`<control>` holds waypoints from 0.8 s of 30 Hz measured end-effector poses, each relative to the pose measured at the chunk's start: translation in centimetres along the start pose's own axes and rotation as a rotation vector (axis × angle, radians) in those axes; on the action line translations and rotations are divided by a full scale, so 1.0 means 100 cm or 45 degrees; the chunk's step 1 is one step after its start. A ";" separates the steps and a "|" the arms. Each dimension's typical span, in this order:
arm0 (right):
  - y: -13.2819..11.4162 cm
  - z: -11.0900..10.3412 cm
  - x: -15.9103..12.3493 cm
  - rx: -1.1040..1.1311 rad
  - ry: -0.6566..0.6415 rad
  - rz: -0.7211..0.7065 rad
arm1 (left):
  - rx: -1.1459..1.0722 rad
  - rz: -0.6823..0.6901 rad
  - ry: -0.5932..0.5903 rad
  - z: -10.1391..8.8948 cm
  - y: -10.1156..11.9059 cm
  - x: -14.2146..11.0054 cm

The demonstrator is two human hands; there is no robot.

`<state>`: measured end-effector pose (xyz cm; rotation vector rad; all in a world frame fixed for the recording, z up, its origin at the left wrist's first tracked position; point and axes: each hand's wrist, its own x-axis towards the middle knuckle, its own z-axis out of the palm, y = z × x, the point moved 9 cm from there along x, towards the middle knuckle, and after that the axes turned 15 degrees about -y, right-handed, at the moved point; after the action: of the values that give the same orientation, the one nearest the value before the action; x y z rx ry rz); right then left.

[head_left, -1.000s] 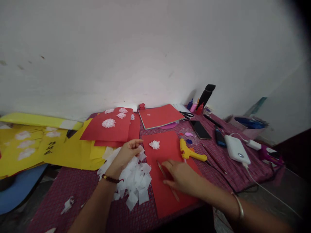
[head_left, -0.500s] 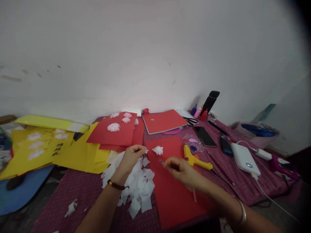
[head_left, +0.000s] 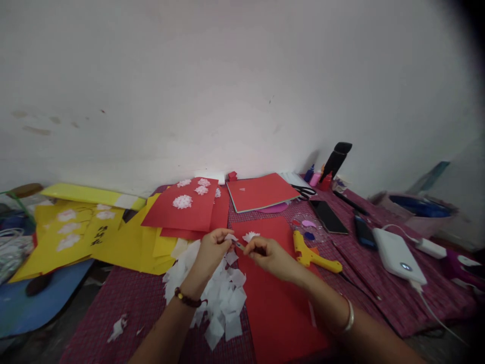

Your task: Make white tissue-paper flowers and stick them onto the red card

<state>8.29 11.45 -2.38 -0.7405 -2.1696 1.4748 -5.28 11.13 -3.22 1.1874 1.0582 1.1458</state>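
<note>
My left hand [head_left: 212, 252] pinches a small white paper piece [head_left: 230, 237] between thumb and fingertips. Closed around a thin stick-like tool [head_left: 240, 246], my right hand [head_left: 271, 259] has the tool's tip at that paper; its exact kind is too small to tell. Just behind the right fingers, a white paper flower [head_left: 250, 235] lies on a red sheet [head_left: 282, 318], partly hidden by the hand. Loose white paper squares [head_left: 223, 298] are heaped under and beside my left forearm.
A yellow glue gun [head_left: 312, 257] lies right of the red sheet. Red cards with white flowers [head_left: 178, 217] and yellow cards [head_left: 125, 247] are at left. Scissors [head_left: 304, 191], a phone [head_left: 329, 216] and a white power bank [head_left: 398, 257] with cables lie farther right.
My right hand has moved left and slightly up, bringing the tool's tip to the paper in my left hand. The view has shifted slightly.
</note>
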 end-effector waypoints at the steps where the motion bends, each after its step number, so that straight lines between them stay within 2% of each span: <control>1: 0.000 0.000 -0.001 -0.003 0.003 0.000 | 0.036 0.002 0.004 0.001 0.001 0.000; 7: -0.003 -0.003 -0.002 0.035 0.021 0.006 | 0.128 -0.011 0.045 0.001 0.003 -0.003; 14: 0.000 -0.001 -0.004 0.262 0.019 0.066 | -0.333 0.039 -0.080 0.009 0.006 -0.006; 20: -0.003 0.004 -0.003 0.424 0.014 -0.025 | -0.328 0.071 -0.177 0.012 0.005 -0.003; 24: -0.002 0.012 -0.006 0.602 -0.010 -0.030 | -0.379 0.012 -0.202 0.013 0.003 -0.004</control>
<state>7.99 10.20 -2.63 -0.5368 -1.7202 1.8784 -4.03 10.56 -2.76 1.0289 0.7334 1.1506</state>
